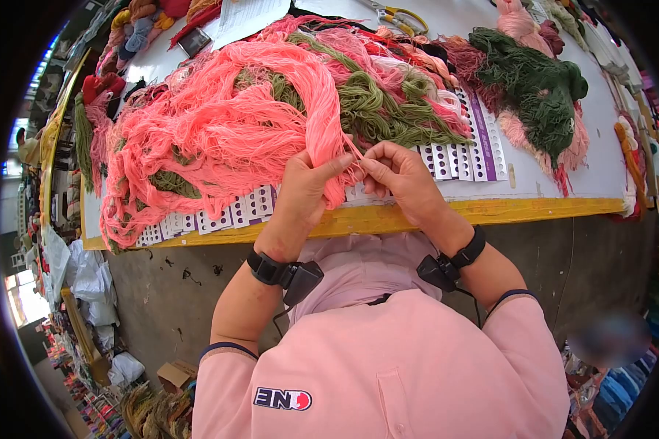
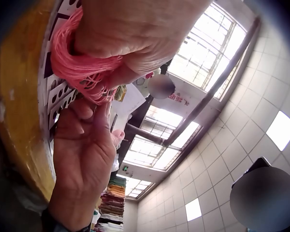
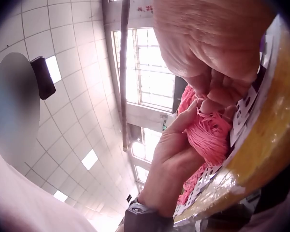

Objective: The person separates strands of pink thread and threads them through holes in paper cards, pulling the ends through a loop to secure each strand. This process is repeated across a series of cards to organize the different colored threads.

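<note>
A big loose heap of bright pink thread (image 1: 220,124) spreads over the left and middle of the table. From it a thick hank (image 1: 321,110) runs down to the front edge, where my left hand (image 1: 306,183) grips it with the thumb across the strands. Close beside, my right hand (image 1: 403,179) pinches a few pink strands between thumb and fingertips. The right wrist view shows the hank's end (image 3: 210,137) bunched in the left hand, with the right fingers (image 3: 222,94) right at it. Olive green thread (image 1: 381,110) lies behind my hands.
White cards with punched holes (image 1: 461,157) line the table's yellow front edge (image 1: 520,212). A dark green tangle (image 1: 538,88) lies on pale pink thread at right. Yellow-handled scissors (image 1: 403,20) and a paper sheet (image 1: 249,18) lie at the back.
</note>
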Motion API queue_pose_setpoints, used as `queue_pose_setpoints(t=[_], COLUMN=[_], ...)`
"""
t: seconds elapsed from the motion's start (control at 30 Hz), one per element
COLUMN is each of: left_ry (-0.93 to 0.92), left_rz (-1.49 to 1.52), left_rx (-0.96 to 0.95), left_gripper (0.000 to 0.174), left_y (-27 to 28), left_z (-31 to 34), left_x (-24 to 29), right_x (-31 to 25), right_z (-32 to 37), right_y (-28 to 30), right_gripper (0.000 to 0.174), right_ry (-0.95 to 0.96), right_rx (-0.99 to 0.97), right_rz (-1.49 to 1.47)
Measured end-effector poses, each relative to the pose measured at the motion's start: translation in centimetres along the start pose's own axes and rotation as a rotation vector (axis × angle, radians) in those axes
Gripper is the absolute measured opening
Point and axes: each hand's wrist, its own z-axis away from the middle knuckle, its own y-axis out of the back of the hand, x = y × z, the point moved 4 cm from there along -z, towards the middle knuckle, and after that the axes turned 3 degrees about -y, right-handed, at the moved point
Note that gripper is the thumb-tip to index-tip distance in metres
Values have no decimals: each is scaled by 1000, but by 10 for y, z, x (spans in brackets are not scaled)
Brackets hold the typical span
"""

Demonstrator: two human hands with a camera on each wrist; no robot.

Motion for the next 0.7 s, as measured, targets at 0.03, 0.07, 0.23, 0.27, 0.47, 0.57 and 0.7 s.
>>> queue_pose_setpoints(t=[0.03, 0.07, 0.23, 0.27, 0.47, 0.57, 0.7], left_ry=[6, 12, 15, 6, 15, 23, 19], left_rz=[-8, -16, -24, -21, -53, -57, -58], left_rx=[-11, -22, -53, -42, -4, -6, -13], left_gripper=[27, 27, 25, 24, 24, 24, 24], left_y=[0, 2, -1, -3, 0, 1, 1], left_z=[0, 0, 1, 1, 1, 1, 1], left_x=[0, -1, 3, 2, 1, 1, 2], right_x=[-1, -2, 5, 6, 12, 12, 10], right_z=[0, 1, -2, -2, -6, -5, -5], right_y=[1, 1, 2, 2, 3, 1, 0], right_gripper=[10, 10, 13, 13, 13, 12, 12], right_ry=[7, 13, -26, -28, -2, 8, 16], right_rx=[2, 3, 36, 44, 61, 73, 82], right_rz=[-1, -1, -158, -163, -164, -150, -145])
